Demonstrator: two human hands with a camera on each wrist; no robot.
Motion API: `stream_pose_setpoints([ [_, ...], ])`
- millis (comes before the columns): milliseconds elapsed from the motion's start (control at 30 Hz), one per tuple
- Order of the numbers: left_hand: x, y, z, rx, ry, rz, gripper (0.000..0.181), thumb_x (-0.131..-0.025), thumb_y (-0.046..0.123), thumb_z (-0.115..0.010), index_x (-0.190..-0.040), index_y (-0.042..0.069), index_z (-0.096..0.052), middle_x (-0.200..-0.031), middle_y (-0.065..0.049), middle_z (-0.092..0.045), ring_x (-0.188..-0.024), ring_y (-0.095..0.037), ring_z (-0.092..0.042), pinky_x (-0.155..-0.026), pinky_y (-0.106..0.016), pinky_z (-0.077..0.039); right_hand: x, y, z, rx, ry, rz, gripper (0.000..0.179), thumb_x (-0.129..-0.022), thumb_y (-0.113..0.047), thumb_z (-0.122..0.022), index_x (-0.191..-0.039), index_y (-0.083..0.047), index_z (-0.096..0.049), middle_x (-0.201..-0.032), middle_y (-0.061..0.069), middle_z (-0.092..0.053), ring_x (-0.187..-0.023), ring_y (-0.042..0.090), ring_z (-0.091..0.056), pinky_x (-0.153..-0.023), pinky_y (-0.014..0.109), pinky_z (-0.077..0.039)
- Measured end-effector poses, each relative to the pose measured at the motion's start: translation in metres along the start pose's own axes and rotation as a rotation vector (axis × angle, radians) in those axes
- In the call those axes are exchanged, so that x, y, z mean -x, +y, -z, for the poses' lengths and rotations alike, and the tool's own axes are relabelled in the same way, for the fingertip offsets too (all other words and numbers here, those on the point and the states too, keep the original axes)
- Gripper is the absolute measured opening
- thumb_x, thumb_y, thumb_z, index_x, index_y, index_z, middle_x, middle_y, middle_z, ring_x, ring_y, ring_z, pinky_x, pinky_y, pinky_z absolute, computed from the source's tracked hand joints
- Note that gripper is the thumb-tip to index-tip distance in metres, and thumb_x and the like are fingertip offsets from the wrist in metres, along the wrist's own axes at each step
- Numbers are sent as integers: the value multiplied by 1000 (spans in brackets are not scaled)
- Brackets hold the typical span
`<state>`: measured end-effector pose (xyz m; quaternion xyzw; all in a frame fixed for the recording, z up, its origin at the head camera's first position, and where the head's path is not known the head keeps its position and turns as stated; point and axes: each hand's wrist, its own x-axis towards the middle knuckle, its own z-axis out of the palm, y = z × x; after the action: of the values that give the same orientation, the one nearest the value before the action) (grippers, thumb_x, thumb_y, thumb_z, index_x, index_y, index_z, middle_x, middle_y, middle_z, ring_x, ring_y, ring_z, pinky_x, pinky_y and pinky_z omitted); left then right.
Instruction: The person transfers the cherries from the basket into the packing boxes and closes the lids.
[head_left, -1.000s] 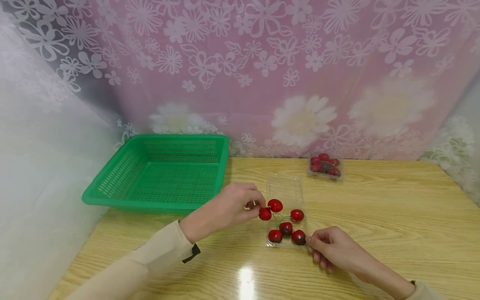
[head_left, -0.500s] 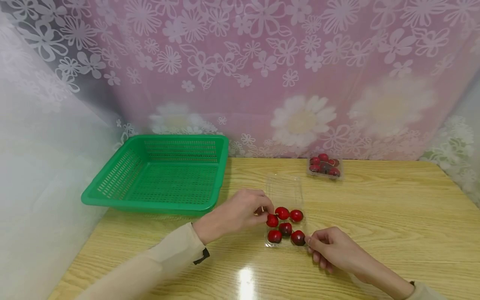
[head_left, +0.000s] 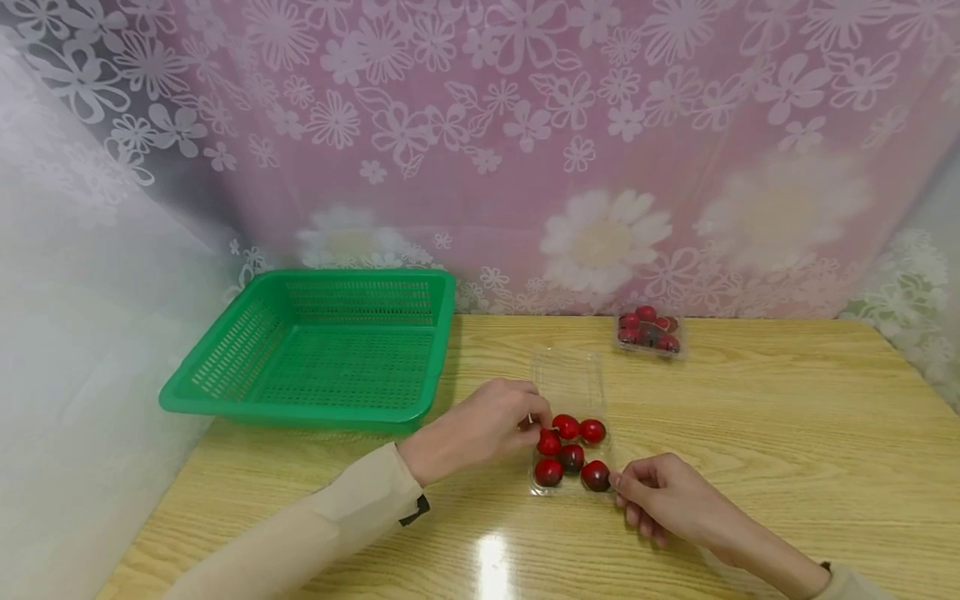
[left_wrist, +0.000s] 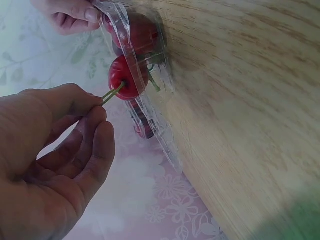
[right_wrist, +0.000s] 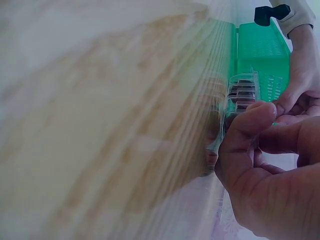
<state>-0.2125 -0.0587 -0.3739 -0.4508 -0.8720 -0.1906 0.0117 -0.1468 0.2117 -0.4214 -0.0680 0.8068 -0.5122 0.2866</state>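
A clear plastic clamshell box (head_left: 567, 382) lies on the table with its lid laid back, and several dark red cherries (head_left: 596, 476) sit in its near half. My left hand (head_left: 491, 421) is at the box's left side. In the left wrist view, the thumb and fingertips of that hand pinch the green stems of a red cherry (left_wrist: 122, 77), which is at the box's rim among the others. My right hand (head_left: 678, 500) holds the box's near right edge between thumb and forefinger; in the right wrist view its fingers (right_wrist: 255, 120) partly hide the box.
At the back left stands a green slotted plastic basket (head_left: 300, 411). A second clear box (head_left: 678, 355), closed over several cherries, is by the back edge of the wooden table (head_left: 765, 417). Behind the table hangs a floral curtain (head_left: 450, 167).
My left hand has moved right and slightly down, bringing the cherries on its stems down among those in the box. My right hand has stayed at the box's edge.
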Motion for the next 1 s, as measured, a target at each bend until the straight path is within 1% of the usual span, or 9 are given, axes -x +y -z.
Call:
stream_pose_setpoints([
  [133,-2,0,-1,-12,-17,17,11,-92,4,-71,-91,13,-77,-89,4,-70,-74,-2,-56,-66,-10,-44,0,-1,0,-2,-1,-1,37,-108,-31,-52,-93,1,-65,-71,1,-63,-58,11,-57,-49,22,-50],
  [267,-5,1,-1,-27,-32,30,11,-93,5,-70,-94,13,-77,-91,3,-72,-76,-2,-57,-67,-9,-45,0,-2,0,-4,-4,0,37,-108,-31,-53,-93,1,-65,-72,1,-63,-58,11,-57,-49,22,-50],
  [367,-8,4,-2,-57,-40,11,9,-93,8,-72,-96,13,-78,-94,3,-73,-79,-3,-61,-70,-9,-47,-1,-2,0,-6,-4,-6,38,-107,-32,-53,-93,1,-66,-71,1,-63,-58,10,-57,-49,22,-49],
  [500,-11,10,-5,-87,-51,-22,11,-94,11,-73,-102,13,-79,-100,3,-74,-86,-4,-66,-76,-10,-50,-1,-2,-1,-3,2,-11,38,-107,-32,-53,-92,0,-66,-71,1,-63,-58,10,-57,-49,23,-50],
  [633,-11,15,-8,-85,-61,-28,14,-96,12,-72,-107,14,-79,-104,3,-75,-90,-3,-67,-80,-10,-51,-2,-2,-1,-2,4,-7,39,-107,-33,-54,-92,0,-66,-71,1,-63,-57,10,-57,-49,24,-50],
  [767,-13,18,-10,-82,-79,-32,14,-97,14,-71,-109,15,-78,-101,4,-73,-86,-1,-63,-76,-9,-49,-2,-3,-1,-2,4,-2,38,-107,-32,-54,-92,1,-66,-71,2,-64,-57,10,-57,-49,24,-50],
  [833,-14,20,-12,-85,-89,-45,13,-97,16,-71,-109,16,-78,-99,4,-73,-84,-1,-62,-74,-8,-48,-2,-2,-1,0,3,-1,38,-107,-32,-53,-92,1,-66,-71,2,-64,-57,10,-57,-49,24,-50],
  [1000,-15,24,-17,-85,-99,-81,13,-97,18,-72,-108,16,-78,-99,6,-73,-88,0,-64,-78,-8,-48,-1,-2,-1,3,0,4,38,-107,-31,-53,-92,1,-65,-71,2,-64,-57,10,-57,-49,24,-51],
])
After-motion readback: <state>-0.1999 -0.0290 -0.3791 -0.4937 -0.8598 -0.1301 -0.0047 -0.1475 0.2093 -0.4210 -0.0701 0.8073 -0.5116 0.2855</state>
